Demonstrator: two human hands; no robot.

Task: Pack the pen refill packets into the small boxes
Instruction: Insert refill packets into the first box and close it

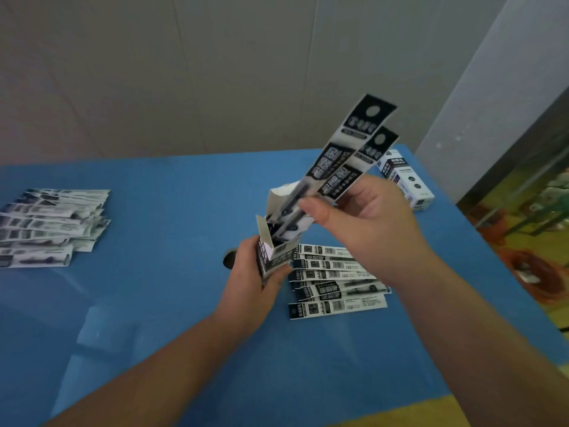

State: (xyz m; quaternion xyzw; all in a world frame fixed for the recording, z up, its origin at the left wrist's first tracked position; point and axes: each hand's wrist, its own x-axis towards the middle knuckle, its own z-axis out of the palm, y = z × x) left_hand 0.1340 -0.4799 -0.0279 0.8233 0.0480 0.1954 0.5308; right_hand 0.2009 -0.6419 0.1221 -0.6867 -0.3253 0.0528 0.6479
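Note:
My left hand [251, 280] grips a small black-and-white box [274, 254] held upright, its top flaps open. My right hand [363, 217] pinches two long black-and-white refill packets [341, 158] that slant up to the right. Their lower ends sit in the open mouth of the box. Several more refill packets [335, 280] lie fanned on the blue table just under my hands. A larger pile of packets [49, 226] lies at the far left.
A closed small box [406, 180] lies at the table's back right corner. The blue table [154, 303] has a round hole [229, 260] beside my left hand. A grey wall stands behind, and patterned floor shows past the right edge.

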